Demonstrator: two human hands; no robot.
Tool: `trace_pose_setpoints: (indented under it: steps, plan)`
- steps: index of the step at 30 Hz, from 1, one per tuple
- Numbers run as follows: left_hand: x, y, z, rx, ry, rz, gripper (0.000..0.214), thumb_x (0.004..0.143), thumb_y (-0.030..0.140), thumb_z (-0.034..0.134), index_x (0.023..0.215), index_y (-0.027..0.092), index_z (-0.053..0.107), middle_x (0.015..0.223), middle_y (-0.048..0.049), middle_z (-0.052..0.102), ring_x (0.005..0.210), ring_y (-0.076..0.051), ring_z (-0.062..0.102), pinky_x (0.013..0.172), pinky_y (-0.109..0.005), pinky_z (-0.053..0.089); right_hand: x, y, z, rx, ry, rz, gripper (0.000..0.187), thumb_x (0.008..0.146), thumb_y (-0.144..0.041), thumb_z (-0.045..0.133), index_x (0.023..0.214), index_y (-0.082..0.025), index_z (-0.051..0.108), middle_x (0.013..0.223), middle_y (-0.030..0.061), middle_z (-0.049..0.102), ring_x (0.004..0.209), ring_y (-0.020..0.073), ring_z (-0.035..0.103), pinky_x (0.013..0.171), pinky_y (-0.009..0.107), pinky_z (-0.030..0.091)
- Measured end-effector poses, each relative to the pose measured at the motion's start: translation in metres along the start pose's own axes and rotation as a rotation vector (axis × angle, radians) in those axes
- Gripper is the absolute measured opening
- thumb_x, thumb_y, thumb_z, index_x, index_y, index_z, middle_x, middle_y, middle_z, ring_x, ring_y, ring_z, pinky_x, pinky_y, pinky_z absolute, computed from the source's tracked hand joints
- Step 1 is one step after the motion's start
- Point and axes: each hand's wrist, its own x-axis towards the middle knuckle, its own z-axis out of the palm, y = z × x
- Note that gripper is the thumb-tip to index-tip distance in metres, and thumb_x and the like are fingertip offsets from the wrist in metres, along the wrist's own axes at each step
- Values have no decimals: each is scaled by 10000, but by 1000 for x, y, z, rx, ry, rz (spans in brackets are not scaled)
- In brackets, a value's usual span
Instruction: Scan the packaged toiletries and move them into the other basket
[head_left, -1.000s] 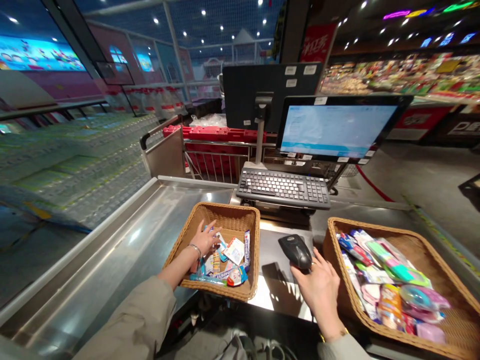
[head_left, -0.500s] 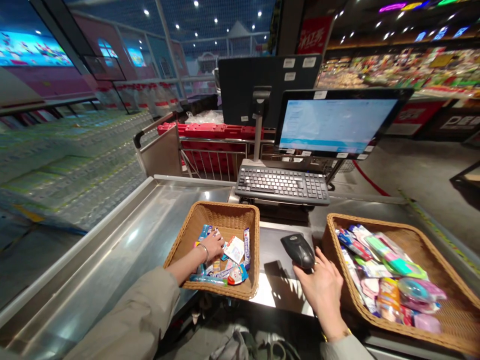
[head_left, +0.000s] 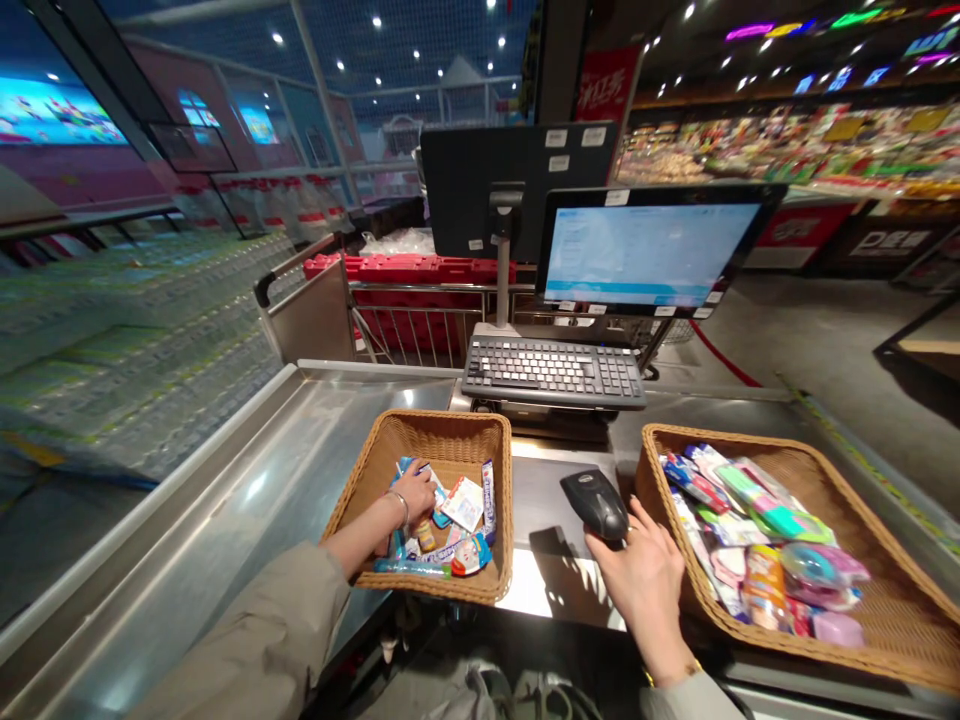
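In the left wicker basket (head_left: 504, 500), my left hand (head_left: 414, 490) reaches down among small snack packets. Its fingers curl over a blue packet (head_left: 406, 466), and what lies under them is hidden. Near it are a white square packet (head_left: 463, 503), an upright purple-and-white bar (head_left: 489, 500), a blue-and-red packet (head_left: 471, 556) and a long teal pack (head_left: 412, 568). My right hand (head_left: 646, 565) is wrapped round the handle of a black barcode scanner (head_left: 595, 503), held above the metal counter between the two baskets.
At the right, a larger wicker basket (head_left: 892, 530) holds several colourful packets and an orange bottle (head_left: 765, 588). A keyboard (head_left: 553, 370) and a lit monitor (head_left: 649, 255) stand behind the counter (head_left: 300, 450). Beyond are a metal cart (head_left: 405, 320) and stacked bottle packs (head_left: 135, 330).
My left hand has shifted slightly within the left basket, uncovering a yellowish item near the wrist. The view has turned a little to the right. My right hand keeps hold of the scanner.
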Motion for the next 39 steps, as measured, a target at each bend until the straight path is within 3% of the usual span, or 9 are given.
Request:
trace_pose_setpoints:
  steps: [5, 12, 20, 39]
  plan:
    - [-4, -11, -27, -49, 60, -91, 16, 709, 283, 728, 702, 270, 723, 1001, -19, 718, 1051, -252, 507, 1111, -624, 63, 1, 1, 2, -2, 30, -32, 365, 757, -484, 502, 775, -166, 680, 1035, 162, 713, 1197, 302, 550, 1001, 464, 353]
    - [-9, -10, -59, -192, 222, -182, 222, 656, 489, 773, 741, 290, 723, 1191, -15, 684, 1165, -296, 456, 1097, -649, 93, 1, 2, 4, 3, 44, -96, 326, 770, -466, 532, 813, -174, 669, 1081, 143, 705, 1206, 299, 539, 1020, 472, 329]
    - [-3, -3, -81, -258, 313, -219, 204, 767, 479, 683, 768, 275, 697, 1231, 1, 674, 1212, -290, 454, 1093, -658, 115, 3, 4, 2, 12, 10, -138, 263, 755, -425, 576, 863, -201, 661, 1128, 97, 697, 1264, 294, 489, 1055, 489, 275]
    - [21, 30, -134, -251, 405, -216, 148, 816, 383, 609, 805, 254, 679, 1333, -8, 607, 1322, -330, 385, 1109, -704, 69, 7, -6, -18, 57, -13, -229, 119, 729, -312, 603, 805, -240, 660, 1125, 51, 704, 1295, 308, 455, 1068, 553, 223]
